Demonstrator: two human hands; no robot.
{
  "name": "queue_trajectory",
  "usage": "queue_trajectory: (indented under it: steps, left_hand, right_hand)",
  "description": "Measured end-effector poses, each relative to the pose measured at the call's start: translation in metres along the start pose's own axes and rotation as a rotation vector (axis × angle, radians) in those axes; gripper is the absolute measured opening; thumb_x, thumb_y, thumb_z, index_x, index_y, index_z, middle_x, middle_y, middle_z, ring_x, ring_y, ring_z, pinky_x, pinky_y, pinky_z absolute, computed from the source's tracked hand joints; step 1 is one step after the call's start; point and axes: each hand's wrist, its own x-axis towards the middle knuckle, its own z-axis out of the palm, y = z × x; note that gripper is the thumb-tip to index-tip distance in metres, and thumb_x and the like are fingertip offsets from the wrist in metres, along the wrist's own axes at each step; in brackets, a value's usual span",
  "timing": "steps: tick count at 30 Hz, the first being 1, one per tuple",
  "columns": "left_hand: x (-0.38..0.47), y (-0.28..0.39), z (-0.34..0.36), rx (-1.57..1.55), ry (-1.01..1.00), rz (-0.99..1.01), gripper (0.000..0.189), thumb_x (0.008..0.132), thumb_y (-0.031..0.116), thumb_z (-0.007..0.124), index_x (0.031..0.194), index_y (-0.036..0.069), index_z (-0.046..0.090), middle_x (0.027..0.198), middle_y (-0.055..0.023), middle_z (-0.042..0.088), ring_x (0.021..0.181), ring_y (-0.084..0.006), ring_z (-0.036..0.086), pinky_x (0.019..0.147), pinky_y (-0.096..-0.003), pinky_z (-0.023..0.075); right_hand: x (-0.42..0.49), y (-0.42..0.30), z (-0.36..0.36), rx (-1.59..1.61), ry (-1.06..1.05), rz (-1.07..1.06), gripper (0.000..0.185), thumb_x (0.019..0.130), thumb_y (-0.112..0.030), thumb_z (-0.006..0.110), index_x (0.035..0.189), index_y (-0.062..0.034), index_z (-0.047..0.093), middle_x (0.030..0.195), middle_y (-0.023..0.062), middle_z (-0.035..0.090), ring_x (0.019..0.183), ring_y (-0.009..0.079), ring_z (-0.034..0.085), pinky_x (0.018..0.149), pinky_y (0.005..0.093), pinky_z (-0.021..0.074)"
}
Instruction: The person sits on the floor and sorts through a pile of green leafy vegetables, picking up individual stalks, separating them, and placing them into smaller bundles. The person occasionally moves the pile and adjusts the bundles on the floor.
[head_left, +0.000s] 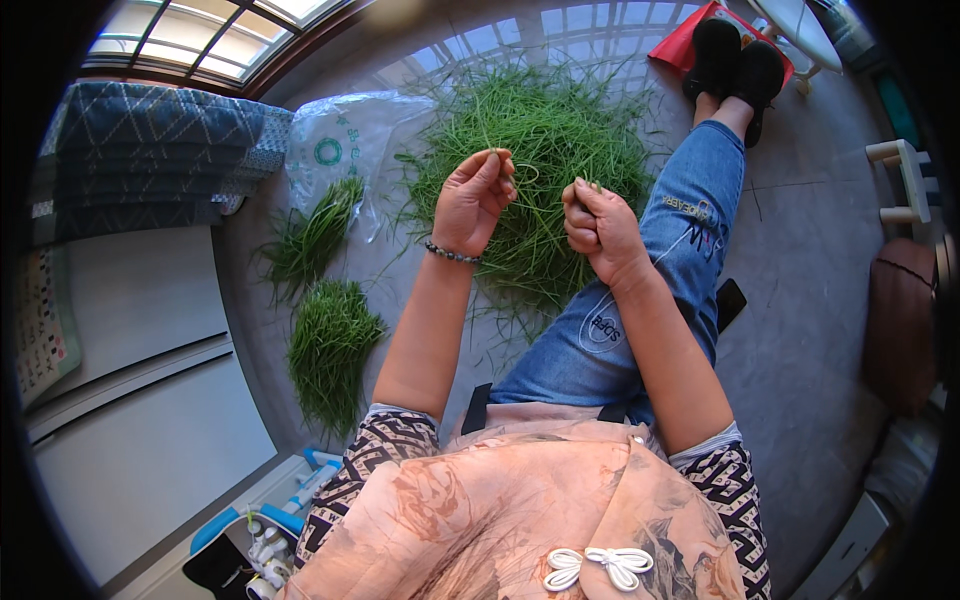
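A large loose heap of long green grass-like stalks (555, 112) lies on the floor in front of me. My left hand (478, 191), with a beaded bracelet at its wrist, is raised over the heap's left part and pinches a thin stalk between thumb and fingers. Over its right part is my right hand (600, 221), fingers curled, with a small bit of stalk showing at the thumb tip. Two smaller bunches lie at the left: a bundle (311, 232) partly on a clear plastic bag (337, 135), and a thicker bundle (332, 349) nearer to me.
My outstretched legs in jeans (694, 202) border the heap on the right, with a dark phone (730, 304) on the floor beside them. My shoes rest on a red item (675, 49). A white cabinet (150, 300) stands left; a small white stool (904, 180) stands right.
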Motion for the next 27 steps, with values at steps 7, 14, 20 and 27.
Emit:
queue_trajectory:
  steps: [7,14,20,27]
  left_hand:
    - [-0.024,0.000,0.001,0.519,0.045,0.024,0.013,0.087,0.008,0.059,0.096,0.001,0.065,0.087,-0.0058,0.065,0.071,-0.0101,0.057,0.064,-0.0226,0.0455]
    - [-0.044,0.005,0.000,0.723,-0.124,-0.045,0.010,0.085,0.004,0.060,0.092,-0.001,0.066,0.089,-0.0056,0.064,0.076,-0.0095,0.058,0.067,-0.0220,0.0466]
    - [-0.050,0.008,0.003,0.830,-0.218,-0.196,0.012,0.086,0.007,0.060,0.093,0.000,0.066,0.085,-0.0026,0.063,0.075,-0.0071,0.057,0.063,-0.0197,0.0442]
    - [-0.057,0.005,0.000,0.839,-0.211,-0.366,0.012,0.086,0.009,0.060,0.094,0.002,0.066,0.078,-0.0001,0.063,0.071,-0.0055,0.057,0.061,-0.0198,0.0433]
  right_hand:
    - [0.000,-0.004,0.000,0.083,0.056,-0.137,0.023,0.097,-0.022,0.043,0.084,-0.0056,0.052,0.053,-0.0065,0.030,0.040,0.0037,0.025,0.036,0.0198,0.0203]
    - [-0.002,-0.007,0.004,0.070,0.069,-0.203,0.027,0.097,-0.025,0.043,0.097,-0.0006,0.055,0.053,-0.0065,0.029,0.040,0.0033,0.024,0.037,0.0193,0.0200]
    - [-0.005,-0.006,0.012,-0.110,-0.066,-0.140,0.029,0.094,-0.025,0.051,0.107,0.0009,0.056,0.054,-0.0088,0.031,0.042,0.0008,0.024,0.037,0.0183,0.0182]
    - [-0.001,0.001,0.010,-0.272,0.135,-0.273,0.029,0.094,-0.027,0.050,0.083,-0.0032,0.061,0.053,-0.0081,0.036,0.043,0.0011,0.027,0.038,0.0183,0.0202]
